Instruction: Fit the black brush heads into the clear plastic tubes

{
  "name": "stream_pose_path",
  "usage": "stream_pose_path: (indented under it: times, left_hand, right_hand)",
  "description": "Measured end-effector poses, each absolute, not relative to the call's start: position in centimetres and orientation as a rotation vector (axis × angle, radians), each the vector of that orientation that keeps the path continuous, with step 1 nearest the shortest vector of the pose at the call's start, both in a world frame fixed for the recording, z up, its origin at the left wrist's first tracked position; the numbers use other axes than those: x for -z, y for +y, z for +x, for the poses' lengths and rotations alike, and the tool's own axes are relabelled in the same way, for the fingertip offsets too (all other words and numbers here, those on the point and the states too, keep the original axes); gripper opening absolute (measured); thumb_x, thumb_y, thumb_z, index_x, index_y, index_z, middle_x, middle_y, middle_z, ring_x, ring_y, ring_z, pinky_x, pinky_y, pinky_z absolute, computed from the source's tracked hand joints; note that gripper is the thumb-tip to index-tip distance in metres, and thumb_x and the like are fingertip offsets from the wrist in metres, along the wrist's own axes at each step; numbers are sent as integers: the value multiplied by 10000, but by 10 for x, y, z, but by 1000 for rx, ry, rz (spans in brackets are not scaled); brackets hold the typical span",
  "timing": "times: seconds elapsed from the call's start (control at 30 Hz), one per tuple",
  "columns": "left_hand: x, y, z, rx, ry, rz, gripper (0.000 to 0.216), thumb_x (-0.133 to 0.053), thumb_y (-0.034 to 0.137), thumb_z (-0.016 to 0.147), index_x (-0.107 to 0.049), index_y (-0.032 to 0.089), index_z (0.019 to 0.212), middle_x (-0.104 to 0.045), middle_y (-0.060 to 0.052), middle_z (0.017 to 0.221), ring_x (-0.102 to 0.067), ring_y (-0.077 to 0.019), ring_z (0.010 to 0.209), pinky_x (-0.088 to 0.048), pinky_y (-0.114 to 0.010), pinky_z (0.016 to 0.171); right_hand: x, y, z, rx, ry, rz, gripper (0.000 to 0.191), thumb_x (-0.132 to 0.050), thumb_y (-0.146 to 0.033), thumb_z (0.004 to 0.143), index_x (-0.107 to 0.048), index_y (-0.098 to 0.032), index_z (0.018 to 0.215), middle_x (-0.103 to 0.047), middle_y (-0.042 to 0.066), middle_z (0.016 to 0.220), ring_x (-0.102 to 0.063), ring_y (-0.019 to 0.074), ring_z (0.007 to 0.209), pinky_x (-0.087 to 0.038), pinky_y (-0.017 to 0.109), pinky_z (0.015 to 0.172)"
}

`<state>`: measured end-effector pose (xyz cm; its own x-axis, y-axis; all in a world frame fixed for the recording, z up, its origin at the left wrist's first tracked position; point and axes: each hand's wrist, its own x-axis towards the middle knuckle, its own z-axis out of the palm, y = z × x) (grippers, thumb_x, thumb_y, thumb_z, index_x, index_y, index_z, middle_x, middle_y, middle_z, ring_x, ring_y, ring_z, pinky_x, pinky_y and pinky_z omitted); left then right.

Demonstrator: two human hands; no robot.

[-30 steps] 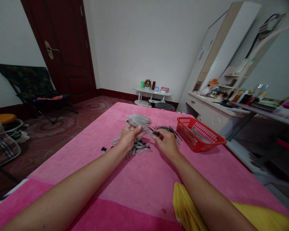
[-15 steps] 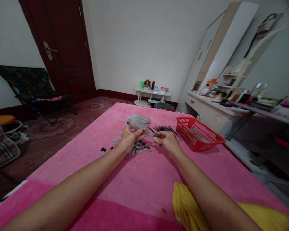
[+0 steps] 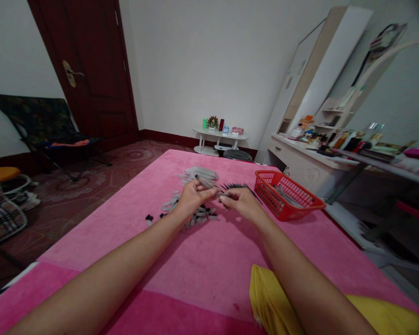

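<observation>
Over a pink cloth (image 3: 202,260), my left hand (image 3: 192,197) is closed round a slim grey pen barrel (image 3: 205,182) that points up and away. My right hand (image 3: 240,201) pinches the near end of that same pen, the fingertips of both hands almost touching. Under the hands lies a loose heap of small grey and black pen parts (image 3: 199,215). A stack of clear grey barrels (image 3: 200,174) lies just beyond, and a fan of thin black refills (image 3: 239,187) lies behind the right hand.
A red plastic basket (image 3: 288,200) with a few pens stands to the right. A dresser (image 3: 310,153) with bottles runs along the right wall. A folding chair (image 3: 45,130), a dark door and a small white table (image 3: 218,139) stand on the floor beyond.
Both hands have drawn closer together. The right hand has slid left along the pen toward the left hand, and the barrel has tilted up slightly.
</observation>
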<state>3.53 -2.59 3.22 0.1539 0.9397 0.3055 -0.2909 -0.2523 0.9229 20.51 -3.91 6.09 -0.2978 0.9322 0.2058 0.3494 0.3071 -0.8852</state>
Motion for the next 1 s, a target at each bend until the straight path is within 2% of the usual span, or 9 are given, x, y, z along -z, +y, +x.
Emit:
stream_pose_path:
  times: [0.1,0.23,0.33,0.47,0.57,0.77,1.0]
  left_hand:
    - [-29,-10,19,-1451,884,1451,353,-674,425,705,-612,133,894,-706,-91,866,-668,-216,835,-528,-335,750]
    - [-19,16,-17,-1469,1262,1759,261,-596,356,756,-681,140,875,-707,-99,937,-649,-219,898,-490,-345,851]
    - [-9,28,-39,-1294,1489,1930,303,-523,290,780,-683,144,991,-694,-98,1035,-627,-230,990,-475,-347,892]
    - [2,33,-50,-1050,1534,2188,424,-420,317,846,-605,137,1182,-627,-101,1195,-569,-226,1112,-418,-339,973]
    - [8,34,-50,-916,1501,2303,448,-365,339,881,-563,150,1236,-604,-97,1230,-548,-217,1133,-401,-337,986]
    - [10,34,-46,-762,1576,2457,377,-369,304,884,-636,185,1122,-615,-95,1159,-555,-212,1076,-398,-348,971]
    - [8,34,-44,-655,1603,2592,335,-426,216,822,-684,183,1033,-642,-109,1016,-570,-219,982,-423,-344,915]
  right_hand:
    - [-74,-33,227,-721,-1698,-1235,297,-613,-431,677,-627,-139,623,-591,18,561,-516,129,535,-379,245,531]
    - [-87,-24,280,-137,-1470,-1522,308,-581,-432,710,-691,-144,720,-656,61,646,-568,175,595,-400,281,575]
    - [-88,-22,319,213,-1294,-1803,350,-587,-477,703,-728,-173,805,-685,99,726,-592,226,647,-388,311,566]
    - [-83,-21,342,414,-1266,-1981,378,-598,-496,697,-726,-188,875,-683,125,778,-598,246,698,-393,334,597]
    - [-80,-18,336,499,-1349,-1856,334,-568,-428,743,-708,-171,903,-680,117,835,-597,236,755,-407,330,649]
    - [-63,-13,288,334,-1668,-1509,240,-508,-291,807,-689,-160,896,-683,75,901,-598,185,813,-421,285,730]
    - [-32,-16,252,163,-2075,-1647,215,-555,-180,771,-702,-173,929,-687,89,967,-613,201,895,-417,276,779]
